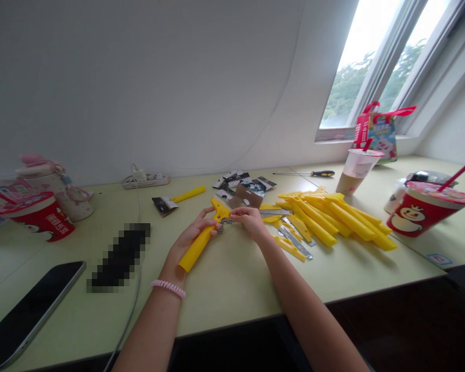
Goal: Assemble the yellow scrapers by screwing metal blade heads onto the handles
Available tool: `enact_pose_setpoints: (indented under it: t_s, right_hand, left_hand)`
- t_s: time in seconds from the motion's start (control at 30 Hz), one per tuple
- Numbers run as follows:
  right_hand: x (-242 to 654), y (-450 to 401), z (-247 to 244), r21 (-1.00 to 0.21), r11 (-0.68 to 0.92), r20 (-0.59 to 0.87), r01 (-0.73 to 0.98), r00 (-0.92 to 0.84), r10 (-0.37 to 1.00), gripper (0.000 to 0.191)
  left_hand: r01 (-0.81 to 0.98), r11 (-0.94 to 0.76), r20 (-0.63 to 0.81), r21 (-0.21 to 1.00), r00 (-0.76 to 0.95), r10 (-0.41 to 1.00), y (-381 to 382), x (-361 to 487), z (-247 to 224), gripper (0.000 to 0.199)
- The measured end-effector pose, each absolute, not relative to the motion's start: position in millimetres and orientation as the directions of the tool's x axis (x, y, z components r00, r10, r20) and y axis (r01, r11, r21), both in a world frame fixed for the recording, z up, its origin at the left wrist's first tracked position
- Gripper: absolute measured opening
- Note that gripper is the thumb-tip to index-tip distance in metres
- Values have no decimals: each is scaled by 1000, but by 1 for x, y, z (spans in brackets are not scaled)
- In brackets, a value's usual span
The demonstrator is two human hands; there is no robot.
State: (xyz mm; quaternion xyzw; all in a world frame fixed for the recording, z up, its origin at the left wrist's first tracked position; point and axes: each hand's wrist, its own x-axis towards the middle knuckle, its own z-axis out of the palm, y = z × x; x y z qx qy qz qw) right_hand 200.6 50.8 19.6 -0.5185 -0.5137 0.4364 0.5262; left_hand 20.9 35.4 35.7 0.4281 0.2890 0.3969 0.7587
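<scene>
My left hand (190, 233) is wrapped round a yellow scraper handle (196, 252), its flared head pointing away from me. Close to that head, the fingers of my right hand (251, 221) are pinched together; whatever they hold is hidden or too small to make out. A small heap of metal screws (228, 221) lies between my hands, partly covered by them. Right of my right hand are flat yellow plastic pieces (299, 227) and metal blades (293, 240). Beyond them sits a pile of several more yellow handles (346, 214).
Cardboard packaging cards (248, 194) lie at the back, near a carded yellow scraper (188, 194) and a screwdriver (321, 173). Drink cups (422, 209) stand right, another cup (48, 217) left by a bottle (79, 204). A phone (34, 310) and a cable (134, 305) are left.
</scene>
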Motion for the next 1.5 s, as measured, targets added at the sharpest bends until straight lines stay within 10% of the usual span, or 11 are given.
enact_pose_setpoints:
  t_s: [0.6, 0.83, 1.0, 1.23, 1.5]
  right_hand:
    - [201, 53, 19, -990, 112, 117, 81, 68, 991, 22]
    - [214, 54, 22, -889, 233, 311, 394, 148, 939, 22]
    - [232, 39, 24, -617, 51, 332, 785, 201, 922, 16]
    - [235, 24, 22, -381, -130, 251, 915, 238, 938, 15]
    - [236, 23, 31, -501, -268, 222, 823, 421, 879, 20]
  left_hand:
    - [-410, 365, -88, 835, 557, 826, 38, 20, 33, 54]
    - [-549, 337, -116, 765, 398, 910, 47, 16, 30, 58]
    - [-572, 317, -161, 757, 307, 938, 49, 15, 28, 60]
    - [-527, 299, -141, 796, 318, 937, 51, 15, 24, 58]
    - [-483, 291, -141, 826, 322, 936, 48, 17, 26, 59]
